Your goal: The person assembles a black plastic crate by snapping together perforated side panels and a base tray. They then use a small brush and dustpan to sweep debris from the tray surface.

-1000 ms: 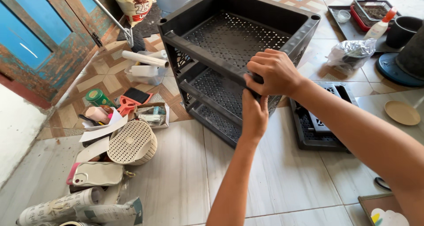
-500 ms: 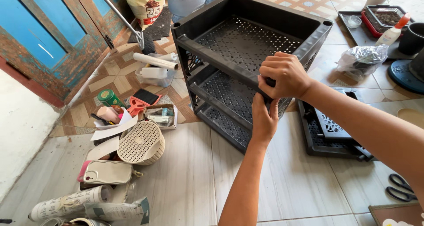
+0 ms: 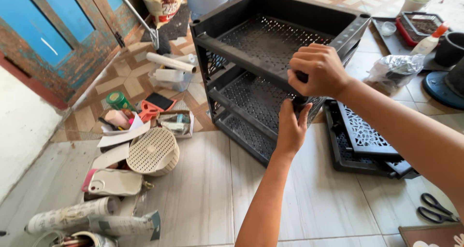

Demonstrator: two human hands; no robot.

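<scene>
A black plastic shelf rack (image 3: 261, 39) with three perforated tiers stands on the tiled floor. My right hand (image 3: 319, 70) is clenched over the top of its near corner post. Just below, my left hand (image 3: 291, 128) wraps the same post between the top and middle tiers. Both forearms reach in from the bottom right. The post itself is mostly hidden by my fingers.
Spare black perforated trays (image 3: 365, 143) lie on the floor right of the rack. Scissors (image 3: 435, 211) sit at the lower right. A cream round perforated lid (image 3: 152, 151), rolled papers (image 3: 72, 215), a pink-edged case (image 3: 111, 182) and small clutter lie left. A blue door (image 3: 58, 29) is at far left.
The view has moved closer to the rack and shifted a little. Both hands keep their grip on the corner post, the right one now set squarely on top.
</scene>
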